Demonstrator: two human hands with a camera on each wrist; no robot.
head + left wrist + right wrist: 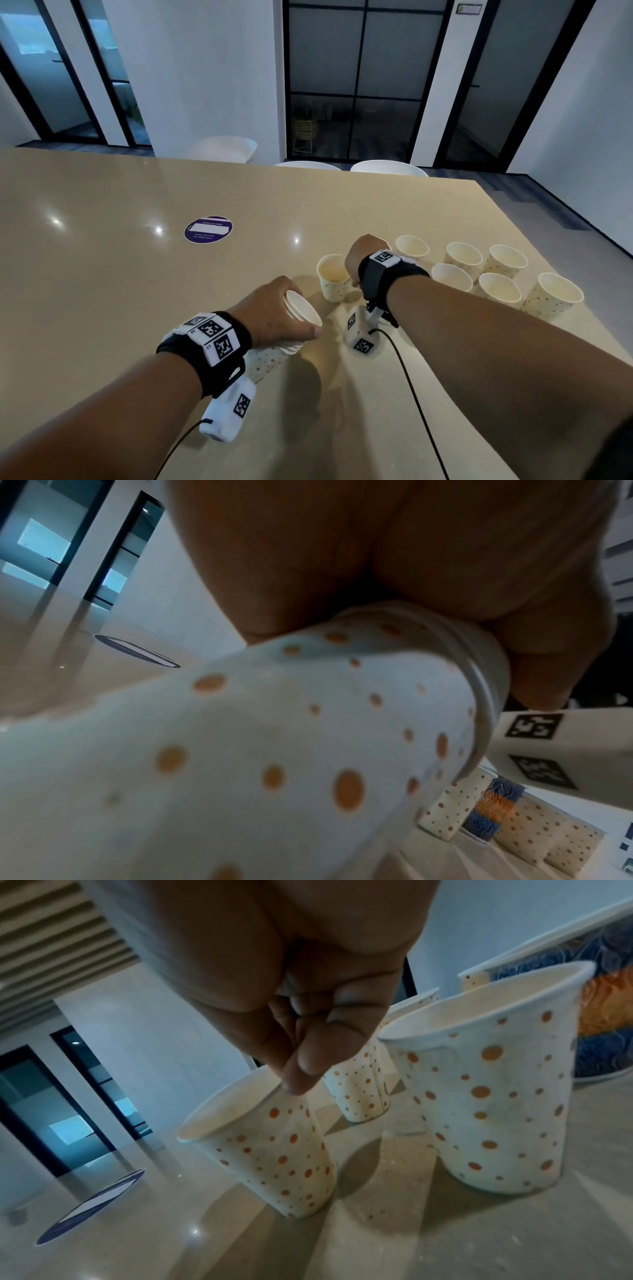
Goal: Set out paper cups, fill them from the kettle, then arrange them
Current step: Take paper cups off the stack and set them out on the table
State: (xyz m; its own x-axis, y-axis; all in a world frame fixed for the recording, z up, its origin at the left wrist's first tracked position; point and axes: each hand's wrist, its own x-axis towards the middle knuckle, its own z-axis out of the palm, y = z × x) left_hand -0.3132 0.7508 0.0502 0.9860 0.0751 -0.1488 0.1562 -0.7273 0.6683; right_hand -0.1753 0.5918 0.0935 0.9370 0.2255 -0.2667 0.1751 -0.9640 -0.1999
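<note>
My left hand [274,313] grips a tilted stack of dotted paper cups [303,313], mouth turned toward the right; the left wrist view shows the stack [274,750] filling the frame under my palm. My right hand [354,274] pinches the near rim of one upright dotted cup [332,279] standing on the beige table [137,291]. In the right wrist view its fingertips [301,1077] close on that cup's rim [270,1150]. Several more cups [496,274] stand upright in a cluster to the right. No kettle is in view.
A round purple sticker [208,229] lies on the table further back. White chairs [226,149] stand past the far edge. The table's right edge [548,253] runs close behind the cup cluster. A blue-and-orange patterned cup [609,1010] stands among the dotted ones.
</note>
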